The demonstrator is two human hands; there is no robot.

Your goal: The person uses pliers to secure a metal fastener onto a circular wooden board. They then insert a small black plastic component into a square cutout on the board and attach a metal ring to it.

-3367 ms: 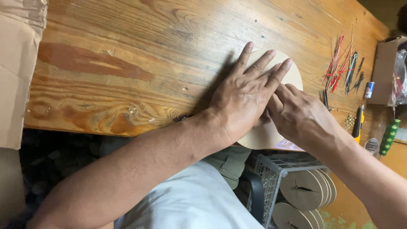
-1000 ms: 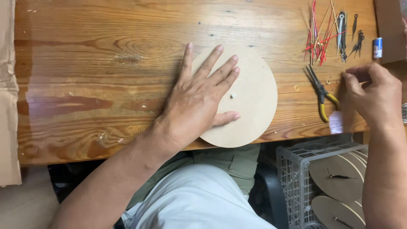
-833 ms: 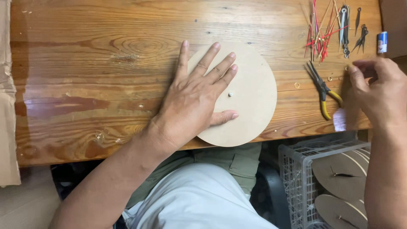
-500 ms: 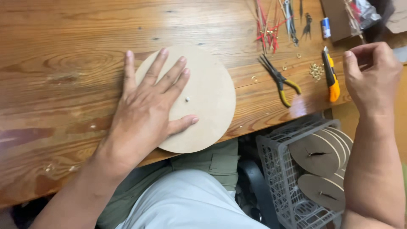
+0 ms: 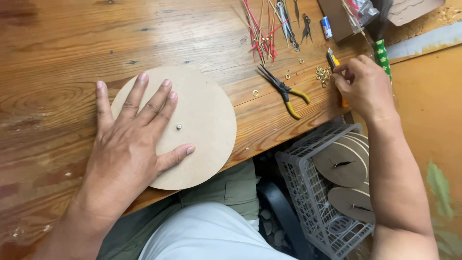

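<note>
My left hand lies flat, fingers spread, on a round tan fibreboard disc at the near edge of the wooden table. A small metal shaft sticks up at the disc's centre, between my fingers and thumb. My right hand is at the table's right edge, its thumb and forefinger pinched together beside a little pile of brass rings. Whether a ring sits between the fingertips is hidden. A yellow utility knife lies partly under that hand.
Yellow-handled pliers lie between disc and right hand. Red and silver clock hands are scattered at the back, near a cardboard box. A grey plastic crate below the table edge holds several discs with hands fitted.
My right hand has moved from the table's right edge up to the brass rings and pinched its fingers. The left hand stays pressed on the disc. The view has shifted left.
</note>
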